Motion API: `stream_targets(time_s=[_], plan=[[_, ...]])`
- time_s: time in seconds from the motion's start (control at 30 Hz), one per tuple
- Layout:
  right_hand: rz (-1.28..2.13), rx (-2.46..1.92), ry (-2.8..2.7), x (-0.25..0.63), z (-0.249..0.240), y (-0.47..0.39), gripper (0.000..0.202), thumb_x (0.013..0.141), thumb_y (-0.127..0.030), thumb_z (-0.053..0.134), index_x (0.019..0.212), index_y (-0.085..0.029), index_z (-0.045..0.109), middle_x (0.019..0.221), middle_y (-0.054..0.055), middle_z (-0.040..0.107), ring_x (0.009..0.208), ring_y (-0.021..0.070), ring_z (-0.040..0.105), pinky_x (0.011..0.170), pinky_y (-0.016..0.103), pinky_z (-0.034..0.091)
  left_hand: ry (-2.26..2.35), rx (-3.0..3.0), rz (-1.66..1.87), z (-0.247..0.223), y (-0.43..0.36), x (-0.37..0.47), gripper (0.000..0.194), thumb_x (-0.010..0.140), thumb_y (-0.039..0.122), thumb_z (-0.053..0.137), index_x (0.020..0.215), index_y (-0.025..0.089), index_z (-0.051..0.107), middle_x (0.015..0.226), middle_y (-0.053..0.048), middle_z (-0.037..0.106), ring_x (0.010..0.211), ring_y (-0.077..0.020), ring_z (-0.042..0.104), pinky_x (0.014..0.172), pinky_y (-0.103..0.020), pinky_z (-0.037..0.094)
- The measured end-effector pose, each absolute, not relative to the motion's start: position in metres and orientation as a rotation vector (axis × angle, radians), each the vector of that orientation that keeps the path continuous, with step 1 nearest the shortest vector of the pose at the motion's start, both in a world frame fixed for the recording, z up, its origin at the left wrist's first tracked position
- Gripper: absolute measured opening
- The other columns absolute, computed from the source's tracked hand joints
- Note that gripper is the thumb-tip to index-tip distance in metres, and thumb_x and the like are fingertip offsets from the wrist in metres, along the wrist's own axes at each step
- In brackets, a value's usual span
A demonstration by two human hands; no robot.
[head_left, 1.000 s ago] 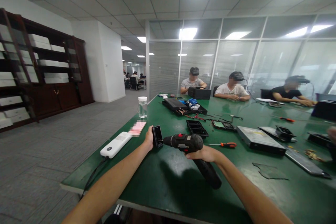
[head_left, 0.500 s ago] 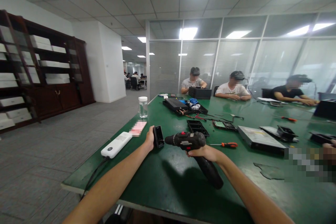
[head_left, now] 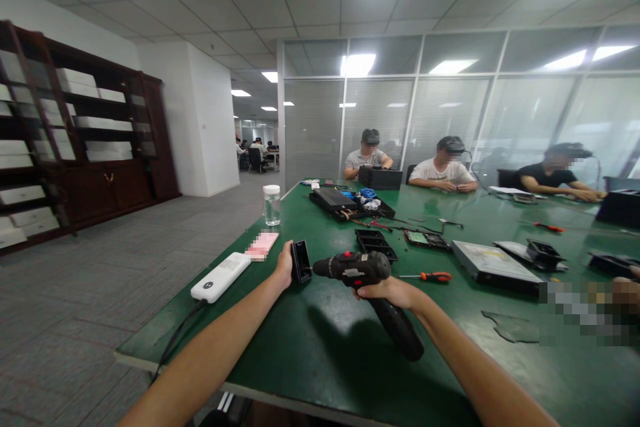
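My left hand is closed on a small black plastic frame, held upright on its edge with its hollow side facing right. In my right hand is a black cordless drill with red buttons, its handle slanting down to the right. The drill's chuck points left at the frame, and its bit reaches to the frame's right side. Whether the bit touches a screw is too small to tell. Just beyond the drill lies a black compartmented bracket. An orange-handled screwdriver rests right of my right hand.
A white power bank-like box with a cable, a pink item and a clear jar line the left edge. Right are an optical drive, a circuit board and a dark shard. Several people sit across the green table.
Almost nothing differs. The whole view has shifted very slightly, while both hands keep the frame and the drill in the same position.
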State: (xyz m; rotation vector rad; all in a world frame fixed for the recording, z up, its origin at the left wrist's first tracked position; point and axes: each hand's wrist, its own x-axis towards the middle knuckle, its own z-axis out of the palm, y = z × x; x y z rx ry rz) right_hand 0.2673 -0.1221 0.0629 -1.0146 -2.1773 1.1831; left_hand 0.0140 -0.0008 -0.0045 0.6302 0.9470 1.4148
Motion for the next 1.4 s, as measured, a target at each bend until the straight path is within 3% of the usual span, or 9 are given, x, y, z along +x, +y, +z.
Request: stream_targets(time_s=[1.4], plan=[[1.227, -0.985, -2.181, 0.2704, 0.0568, -0.1158, 0.030, 0.072, -0.041, 0.059, 0.081, -0.013, 0.062, 0.078, 0.003, 0.058, 0.076, 0.0169, 0.052, 0.074, 0.029, 0.041, 0.934, 0.639, 1.421, -0.0036, -0.0023, 0.0147, 0.031, 0.068, 0.048, 0.052, 0.066, 0.017, 0.052, 0.051, 0.000, 0.050, 0.042, -0.0152, 0.050, 0.044, -0.029, 0.043]])
